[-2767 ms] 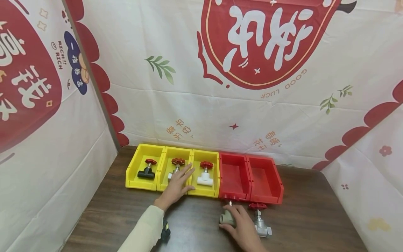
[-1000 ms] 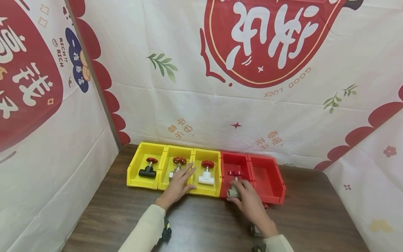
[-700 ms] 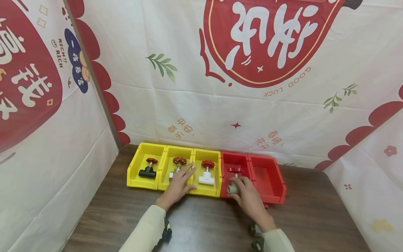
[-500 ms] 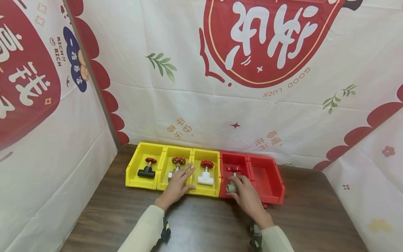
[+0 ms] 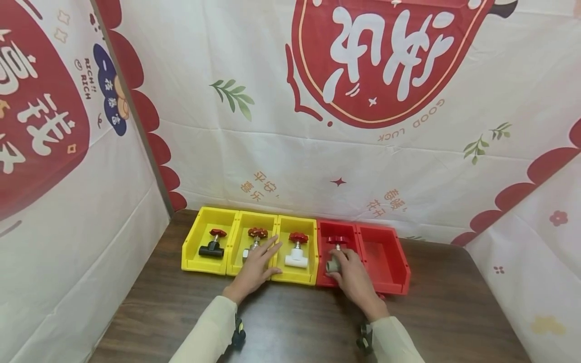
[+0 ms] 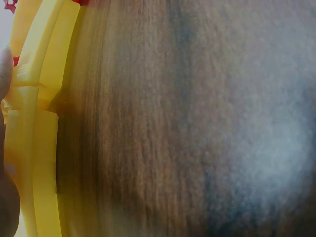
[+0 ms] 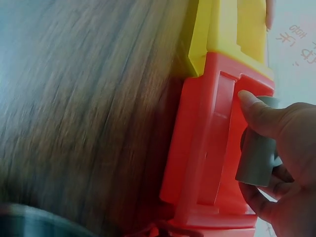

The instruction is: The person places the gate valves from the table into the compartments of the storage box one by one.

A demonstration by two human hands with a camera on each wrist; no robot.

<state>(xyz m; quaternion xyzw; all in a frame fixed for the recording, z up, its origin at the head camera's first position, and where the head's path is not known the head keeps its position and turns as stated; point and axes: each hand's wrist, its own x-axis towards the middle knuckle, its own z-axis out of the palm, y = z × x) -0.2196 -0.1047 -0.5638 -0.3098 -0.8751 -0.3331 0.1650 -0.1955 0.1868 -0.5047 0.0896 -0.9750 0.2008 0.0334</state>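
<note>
My right hand (image 5: 356, 280) grips a grey-green valve (image 5: 333, 265) with a red handwheel (image 5: 337, 240), inside the left red bin (image 5: 338, 229). In the right wrist view the thumb and fingers wrap the valve's grey pipe body (image 7: 257, 155), low in the bin. My left hand (image 5: 254, 267) lies with spread fingers over the front of the yellow bins, at the wall between the middle and right ones, and holds nothing. Its fingers partly cover a metal valve (image 5: 257, 233) in the middle yellow bin. A white valve (image 5: 296, 256) lies beside its fingertips in the right yellow bin (image 5: 309, 272).
A black valve (image 5: 212, 248) lies in the left yellow bin (image 5: 191, 257). The right red bin (image 5: 383, 257) adjoins the one under my right hand. Just in front of it a red handwheel (image 5: 381, 296) peeks out past my right forearm. A patterned cloth (image 5: 272, 151) hangs behind the table (image 5: 295, 327).
My right hand has carried the grey-green valve from the tabletop up and into the left red bin, then lowered it slightly further in. My left hand stays in place.
</note>
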